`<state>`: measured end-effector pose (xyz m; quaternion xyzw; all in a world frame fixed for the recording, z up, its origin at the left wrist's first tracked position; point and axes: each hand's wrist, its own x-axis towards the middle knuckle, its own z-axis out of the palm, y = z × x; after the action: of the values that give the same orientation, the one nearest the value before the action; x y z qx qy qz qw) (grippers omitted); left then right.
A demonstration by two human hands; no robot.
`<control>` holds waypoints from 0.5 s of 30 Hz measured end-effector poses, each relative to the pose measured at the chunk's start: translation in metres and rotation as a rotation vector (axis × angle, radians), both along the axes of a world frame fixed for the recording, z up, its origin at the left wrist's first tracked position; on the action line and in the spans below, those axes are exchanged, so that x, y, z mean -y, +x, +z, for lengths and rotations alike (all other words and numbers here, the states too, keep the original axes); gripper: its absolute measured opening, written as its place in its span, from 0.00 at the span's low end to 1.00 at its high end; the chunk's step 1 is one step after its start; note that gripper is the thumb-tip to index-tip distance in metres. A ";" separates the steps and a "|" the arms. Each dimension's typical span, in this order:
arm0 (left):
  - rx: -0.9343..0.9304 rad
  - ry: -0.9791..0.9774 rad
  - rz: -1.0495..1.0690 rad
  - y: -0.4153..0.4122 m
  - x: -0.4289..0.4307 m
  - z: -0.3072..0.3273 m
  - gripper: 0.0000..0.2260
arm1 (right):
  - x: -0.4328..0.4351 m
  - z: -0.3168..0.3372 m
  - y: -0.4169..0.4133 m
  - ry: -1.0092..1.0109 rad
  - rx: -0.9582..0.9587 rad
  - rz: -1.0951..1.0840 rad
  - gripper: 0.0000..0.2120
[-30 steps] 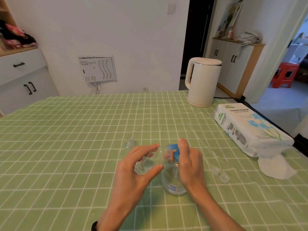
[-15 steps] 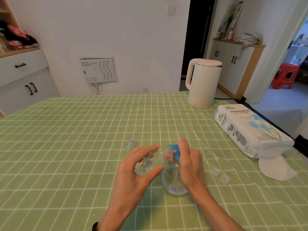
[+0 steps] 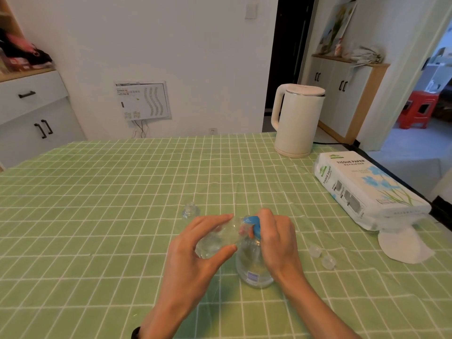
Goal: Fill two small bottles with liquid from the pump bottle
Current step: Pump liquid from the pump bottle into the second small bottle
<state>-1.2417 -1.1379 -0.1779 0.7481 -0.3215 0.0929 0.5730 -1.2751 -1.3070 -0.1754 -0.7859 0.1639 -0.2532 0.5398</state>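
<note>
Two hands work close together at the near middle of the worktop [image 3: 97, 216]. The left hand [image 3: 195, 260] grips a small bottle [image 3: 220, 237], clear and tilted, with its mouth held at the spout of the blue pump head [image 3: 254, 225]. The right hand [image 3: 276, 241] is curled over that pump head. The pump bottle [image 3: 254, 267] stands upright on the worktop directly beneath.

Probable faults:
- Mouth off the spout: liquid runs over the fingers and onto the cloth.
- Clear liquid in a clear bottle: the level is hard to read, so overfilling is likely.
- Off-centre press: the pump bottle may tip.
- Wet fingers: the tilted bottle may slip.
- The second small bottle [image 3: 190, 209], apparently uncapped, stands just beyond the left hand and could be knocked over.
- Two caps [image 3: 315, 249] lie loose near the right hand and may roll.

The worktop carries a green, creased cloth with a white grid. A kettle [image 3: 297, 121] stands at the far right, and a tissue pack [image 3: 362, 189] lies nearer with a loose tissue [image 3: 403, 243] beside it. White walls, cabinets on both sides, a dark doorway and a red stool [image 3: 418, 108] surround it.
</note>
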 end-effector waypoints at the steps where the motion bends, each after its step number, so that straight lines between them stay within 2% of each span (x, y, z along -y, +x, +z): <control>1: -0.004 -0.002 -0.001 0.000 0.000 0.000 0.21 | 0.000 -0.001 0.000 -0.014 -0.001 -0.006 0.37; 6: -0.011 -0.010 0.001 -0.001 0.000 0.001 0.21 | -0.001 -0.003 0.001 0.004 -0.011 -0.023 0.34; 15: 0.001 -0.005 0.015 -0.001 0.002 0.005 0.21 | -0.002 -0.006 0.001 0.043 0.004 -0.067 0.38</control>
<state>-1.2424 -1.1395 -0.1731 0.7490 -0.3158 0.0985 0.5741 -1.2739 -1.3049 -0.1809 -0.7677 0.1946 -0.2689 0.5481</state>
